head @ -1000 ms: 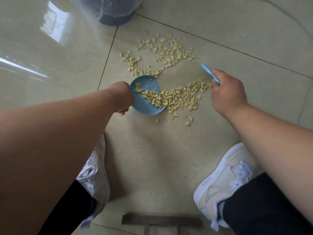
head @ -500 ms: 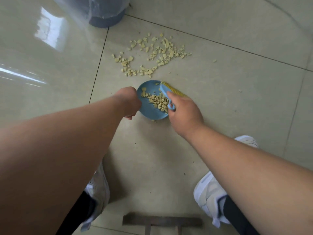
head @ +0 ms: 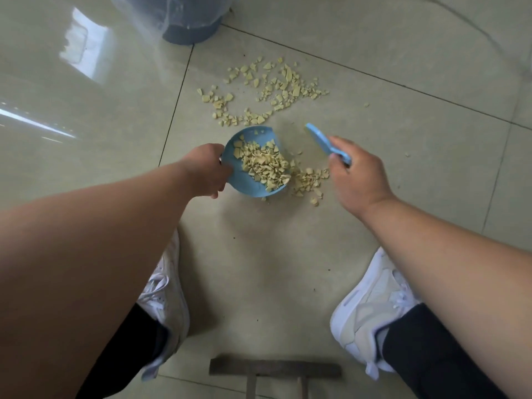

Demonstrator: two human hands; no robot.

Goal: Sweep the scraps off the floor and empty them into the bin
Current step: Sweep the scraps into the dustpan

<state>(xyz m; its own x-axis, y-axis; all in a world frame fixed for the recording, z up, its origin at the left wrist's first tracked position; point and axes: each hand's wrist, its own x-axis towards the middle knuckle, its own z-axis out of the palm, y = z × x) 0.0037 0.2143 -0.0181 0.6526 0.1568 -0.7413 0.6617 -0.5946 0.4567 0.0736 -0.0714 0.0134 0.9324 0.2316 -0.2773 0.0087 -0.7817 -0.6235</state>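
Observation:
My left hand [head: 205,168] grips the handle end of a small blue dustpan [head: 249,184] resting on the tiled floor, with a heap of pale yellow scraps [head: 263,164] inside it. A few scraps [head: 309,180] lie just off the pan's right edge. My right hand [head: 357,174] holds a small blue brush [head: 324,142], lifted to the right of the pan. Farther away a wider scatter of yellow scraps [head: 267,90] lies on the tile. The bin [head: 190,21], grey-blue with a clear plastic liner, stands at the top.
My two white shoes [head: 167,300] [head: 371,306] flank the bare tile in front of me. A dark wooden bar [head: 275,370] lies at the bottom edge. Glare from a window [head: 83,50] shines on the left tile.
The right hand swept the brush into the pan, pushing scraps in, then drew back to the right. More scraps now sit in the dustpan; the left hand held it in place.

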